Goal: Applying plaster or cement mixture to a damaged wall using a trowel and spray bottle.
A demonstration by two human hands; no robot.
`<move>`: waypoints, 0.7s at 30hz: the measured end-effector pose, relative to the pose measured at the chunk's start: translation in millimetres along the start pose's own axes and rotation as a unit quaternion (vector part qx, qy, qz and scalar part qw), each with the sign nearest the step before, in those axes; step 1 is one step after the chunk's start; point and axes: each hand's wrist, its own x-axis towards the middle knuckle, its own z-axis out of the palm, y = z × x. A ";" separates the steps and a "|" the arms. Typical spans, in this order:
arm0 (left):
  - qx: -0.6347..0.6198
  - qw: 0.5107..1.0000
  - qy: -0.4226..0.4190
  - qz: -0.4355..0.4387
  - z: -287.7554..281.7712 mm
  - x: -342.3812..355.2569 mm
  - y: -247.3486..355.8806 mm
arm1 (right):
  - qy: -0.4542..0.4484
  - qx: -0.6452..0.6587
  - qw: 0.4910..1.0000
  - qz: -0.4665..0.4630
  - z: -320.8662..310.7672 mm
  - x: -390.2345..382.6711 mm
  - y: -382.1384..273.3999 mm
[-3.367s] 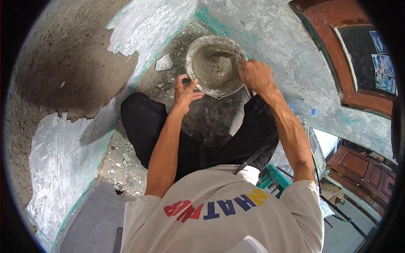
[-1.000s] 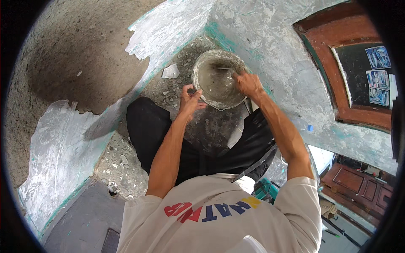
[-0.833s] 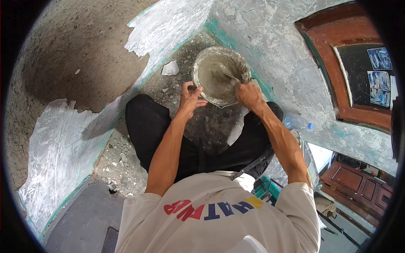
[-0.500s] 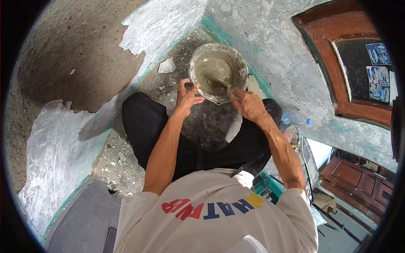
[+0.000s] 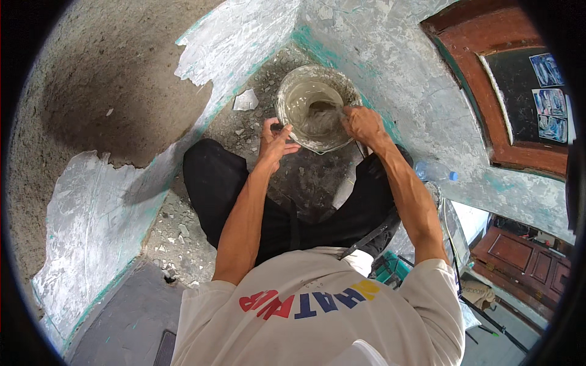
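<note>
A round bucket [image 5: 285, 89], crusted with pale dried mortar, stands in the wall corner in front of me. Wet grey mortar [image 5: 305, 108] lies inside, with a dark hollow near its middle. My left hand [image 5: 278, 145] grips the bucket's near left rim between thumb and fingers, some fingers stretched out. At the right rim my right hand [image 5: 366, 128] is closed round a narrow mortar-smeared tool. Its working end reaches into the mortar, where motion blurs it; my fist covers its handle.
A broken white plaster piece [image 5: 246, 100] and rubble [image 5: 177, 238] lie on the floor. Peeling walls [image 5: 390, 61] rise on both sides. A clear plastic bottle [image 5: 434, 171] lies by the right wall; a wooden-framed window [image 5: 513, 143] is above. My black-trousered knees [image 5: 210, 177] flank the bucket.
My right hand has moved up and right along the rim, sweeping the tool through the mortar, whose surface has shifted. My left hand stays on the rim. The view has shifted slightly.
</note>
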 end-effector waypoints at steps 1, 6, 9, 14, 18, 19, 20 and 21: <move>0.004 1.000 0.006 0.000 -0.5 -0.7 -0.2 | 0.021 0.000 1.000 0.016 -4.0 -3.7 1.0; 0.006 1.000 0.012 0.001 -0.4 -0.6 -3.0 | 0.055 0.032 0.997 0.043 -7.9 0.8 -13.2; -0.003 1.000 -0.001 -0.002 3.9 1.5 -4.5 | 0.037 0.060 0.993 0.090 3.8 18.4 -42.8; -0.027 1.000 0.005 0.002 -1.8 6.3 -10.3 | -0.021 0.088 0.995 0.049 -2.2 -17.7 -62.9; -0.025 1.000 0.017 0.006 -0.6 5.0 -8.3 | -0.029 0.098 0.995 -0.001 -22.2 -43.1 -55.0; -0.017 1.000 0.015 0.006 -1.5 4.2 -5.5 | -0.032 0.084 0.996 -0.004 -24.3 -45.9 -49.4; -0.009 1.000 0.013 0.006 -3.0 4.3 -6.2 | -0.035 0.069 0.997 -0.006 -24.4 -48.6 -45.4; -0.008 1.000 0.014 0.006 -5.1 3.4 -6.4 | -0.034 0.070 0.997 -0.006 -21.0 -45.5 -40.5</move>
